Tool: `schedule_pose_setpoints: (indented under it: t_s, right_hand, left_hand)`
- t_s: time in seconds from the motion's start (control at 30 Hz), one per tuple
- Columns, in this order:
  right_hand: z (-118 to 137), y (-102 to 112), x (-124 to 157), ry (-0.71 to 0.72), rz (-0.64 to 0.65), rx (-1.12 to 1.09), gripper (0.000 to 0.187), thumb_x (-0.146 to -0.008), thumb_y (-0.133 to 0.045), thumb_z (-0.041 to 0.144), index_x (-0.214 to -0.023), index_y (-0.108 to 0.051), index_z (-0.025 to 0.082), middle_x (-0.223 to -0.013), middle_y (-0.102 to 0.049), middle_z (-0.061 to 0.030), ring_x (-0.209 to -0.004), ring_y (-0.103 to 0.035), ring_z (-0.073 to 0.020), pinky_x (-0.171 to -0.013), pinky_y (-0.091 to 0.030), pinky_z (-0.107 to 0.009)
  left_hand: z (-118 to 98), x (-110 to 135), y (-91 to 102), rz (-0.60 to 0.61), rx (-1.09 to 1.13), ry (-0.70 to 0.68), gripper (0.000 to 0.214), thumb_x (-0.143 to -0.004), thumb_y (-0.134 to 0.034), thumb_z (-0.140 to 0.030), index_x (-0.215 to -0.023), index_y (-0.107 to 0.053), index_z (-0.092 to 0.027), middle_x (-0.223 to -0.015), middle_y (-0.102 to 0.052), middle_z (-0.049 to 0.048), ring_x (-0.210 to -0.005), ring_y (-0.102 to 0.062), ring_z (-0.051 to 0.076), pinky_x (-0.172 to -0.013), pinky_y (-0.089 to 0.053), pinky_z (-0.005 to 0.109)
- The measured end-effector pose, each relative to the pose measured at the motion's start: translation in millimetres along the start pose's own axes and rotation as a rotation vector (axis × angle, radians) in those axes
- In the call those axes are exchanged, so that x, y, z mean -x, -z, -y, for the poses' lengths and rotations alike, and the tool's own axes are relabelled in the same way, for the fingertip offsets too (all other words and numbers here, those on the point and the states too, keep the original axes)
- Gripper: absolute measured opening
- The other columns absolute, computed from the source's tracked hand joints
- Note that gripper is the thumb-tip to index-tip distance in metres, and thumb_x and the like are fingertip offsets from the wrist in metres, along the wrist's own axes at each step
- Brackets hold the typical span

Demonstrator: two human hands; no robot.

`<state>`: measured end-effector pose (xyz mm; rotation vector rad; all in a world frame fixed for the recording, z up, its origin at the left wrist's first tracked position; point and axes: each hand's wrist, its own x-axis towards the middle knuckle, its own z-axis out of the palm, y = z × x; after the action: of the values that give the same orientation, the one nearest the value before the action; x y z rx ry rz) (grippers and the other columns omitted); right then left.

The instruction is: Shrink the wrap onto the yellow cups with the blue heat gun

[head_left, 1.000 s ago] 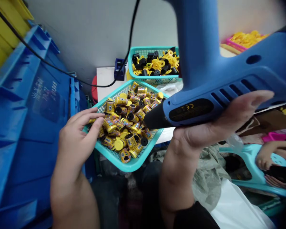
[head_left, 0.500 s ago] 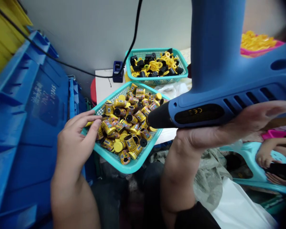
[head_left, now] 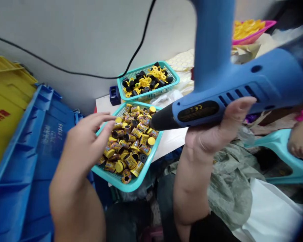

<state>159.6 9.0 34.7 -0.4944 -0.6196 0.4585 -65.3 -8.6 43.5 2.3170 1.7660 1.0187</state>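
My right hand (head_left: 214, 134) grips a blue heat gun (head_left: 213, 84) by its barrel from below, the handle pointing up. Its black nozzle points left, over the right side of a turquoise basket (head_left: 131, 187). Filling that basket are several small yellow printed cylinders (head_left: 130, 161), some showing black ends, others yellow caps. My left hand (head_left: 84, 144) hovers over the basket's left side, fingers stretched out and thumb apart. Nothing shows in it, though its fingertips lie close to the cylinders.
Behind stands a second turquoise basket (head_left: 175, 80) of black and yellow parts, beside a dark blue tape dispenser (head_left: 114, 95). Blue crates (head_left: 47, 141) line the left. A black cord (head_left: 91, 74) hangs across the wall. At right, another person's hand (head_left: 299, 146) is near a turquoise stool (head_left: 277, 139).
The view has shifted to the right. My left hand has moved farther in over the basket. The heat gun remains in my right hand, its nozzle still above the basket's right side.
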Motion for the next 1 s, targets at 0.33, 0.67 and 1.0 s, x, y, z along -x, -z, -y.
schedule_pose_setpoints:
  t_s: [0.33, 0.67, 1.0]
  right_hand:
    - [-44, -14, 20, -0.295, 0.116, 0.101, 0.071, -0.084, -0.049, 0.054, -0.138, -0.033, 0.011, -0.125, -0.052, -0.0098, -0.111, -0.06, -0.0093, -0.102, -0.054, -0.034]
    - [-33, -5, 12, -0.062, -0.138, 0.112, 0.073, -0.079, -0.061, 0.052, -0.135, -0.036, 0.012, -0.124, -0.052, -0.0074, -0.112, -0.06, -0.0113, -0.109, -0.05, -0.034]
    - [-1, 6, -10, 0.173, -0.283, -0.006, 0.053, -0.088, -0.05, 0.032, -0.138, -0.043, 0.016, -0.143, -0.04, -0.0021, -0.141, -0.037, -0.0129, -0.122, -0.04, -0.029]
  left_hand:
    - [27, 44, 14.8, -0.13, -0.03, 0.342, 0.028, -0.084, -0.058, -0.048, -0.093, -0.074, -0.028, -0.101, -0.077, -0.0007, -0.099, -0.071, 0.026, -0.091, -0.054, 0.04]
    - [-16, 13, -27.4, 0.188, -0.12, -0.002, 0.036, -0.093, -0.046, -0.041, -0.102, -0.073, -0.02, -0.116, -0.072, 0.0084, -0.113, -0.064, 0.027, -0.101, -0.049, 0.044]
    - [-5, -23, -108.3, 0.579, -0.367, -0.184, 0.041, -0.097, -0.041, -0.037, -0.132, -0.056, -0.02, -0.132, -0.058, 0.0142, -0.122, -0.057, 0.029, -0.102, -0.047, 0.046]
